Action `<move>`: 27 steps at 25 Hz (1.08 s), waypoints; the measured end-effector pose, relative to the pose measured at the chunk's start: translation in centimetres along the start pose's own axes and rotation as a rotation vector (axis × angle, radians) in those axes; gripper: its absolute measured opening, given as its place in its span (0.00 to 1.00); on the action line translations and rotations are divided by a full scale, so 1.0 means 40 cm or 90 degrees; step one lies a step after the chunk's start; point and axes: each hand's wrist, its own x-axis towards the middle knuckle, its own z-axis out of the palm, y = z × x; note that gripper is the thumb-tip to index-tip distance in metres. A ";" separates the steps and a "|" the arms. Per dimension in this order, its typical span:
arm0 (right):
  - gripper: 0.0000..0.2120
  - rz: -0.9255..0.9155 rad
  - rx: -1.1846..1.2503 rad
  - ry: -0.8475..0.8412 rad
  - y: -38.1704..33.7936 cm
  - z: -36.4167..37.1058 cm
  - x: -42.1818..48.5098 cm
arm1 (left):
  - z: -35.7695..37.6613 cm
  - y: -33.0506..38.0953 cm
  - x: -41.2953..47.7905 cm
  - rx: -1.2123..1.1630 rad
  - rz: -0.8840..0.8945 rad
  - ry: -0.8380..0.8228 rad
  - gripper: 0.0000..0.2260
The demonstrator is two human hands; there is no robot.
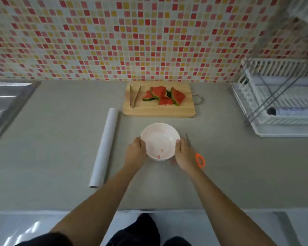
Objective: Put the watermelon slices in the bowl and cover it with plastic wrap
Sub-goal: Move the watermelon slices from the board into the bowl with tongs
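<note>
A white bowl (160,139) stands on the grey counter, empty except for small red specks inside. My left hand (134,153) grips its left side and my right hand (183,155) grips its right side. Several watermelon slices (163,95) lie piled on a wooden cutting board (158,110) beyond the bowl. A pair of metal tongs (134,96) lies on the board's left part. A white roll of plastic wrap (104,148) lies on the counter to the left of the bowl.
Orange-handled scissors (199,158) lie just right of my right hand. A white dish rack (281,100) stands at the right. A steel sink (5,103) is at the far left. The tiled wall rises behind the board.
</note>
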 end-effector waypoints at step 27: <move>0.16 0.080 0.074 0.072 -0.024 0.021 0.209 | -0.014 0.068 0.571 0.356 -0.091 0.098 0.24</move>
